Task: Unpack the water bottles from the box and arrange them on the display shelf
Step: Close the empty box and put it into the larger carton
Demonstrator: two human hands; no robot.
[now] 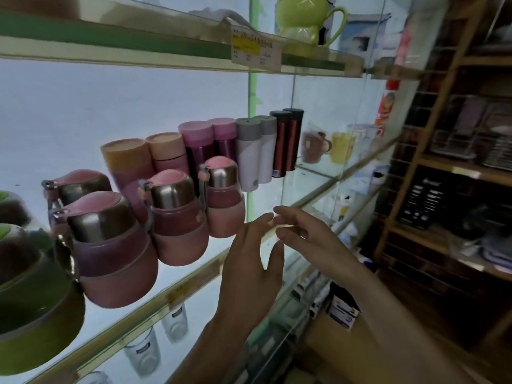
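Observation:
Several squat pink water bottles with steel caps stand on the glass display shelf; the rightmost pink bottle is closest to my hands. Behind them stand tall cylinder flasks: pink-orange ones, magenta ones, white-grey ones and dark red-black ones. A green bottle sits at the far left. My left hand hovers with fingers spread just right of the pink bottle, touching nothing. My right hand is beside it, fingers apart and empty. The box is not in view.
An upper glass shelf holds a price tag and a green mug. Mugs stand in the neighbouring glass section. Clear glass jars sit on the shelf below. Wooden racks with wire goods stand to the right.

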